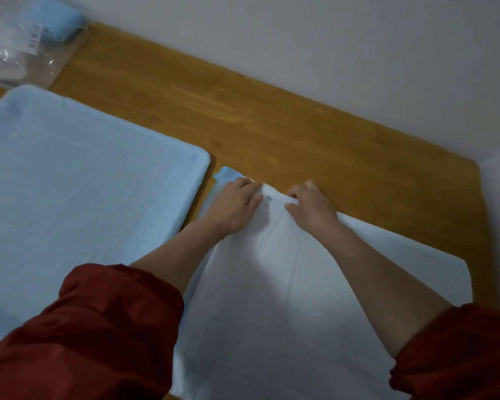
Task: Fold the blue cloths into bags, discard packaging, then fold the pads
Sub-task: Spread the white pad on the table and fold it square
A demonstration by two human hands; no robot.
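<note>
A wooden table meets a white wall. The left hand and right hand each pinch the far edge of the white pad, which lies beside a blue pad. The edge is seemingly doubled over. Pull evenly, align the corners, then flatten the crease.

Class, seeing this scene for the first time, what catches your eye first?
The left hand and right hand grip the far edge of a white rectangular pad at centre. A large pale-blue flat pad lies to its left on the wooden table; clear plastic packaging sits far left.
</note>
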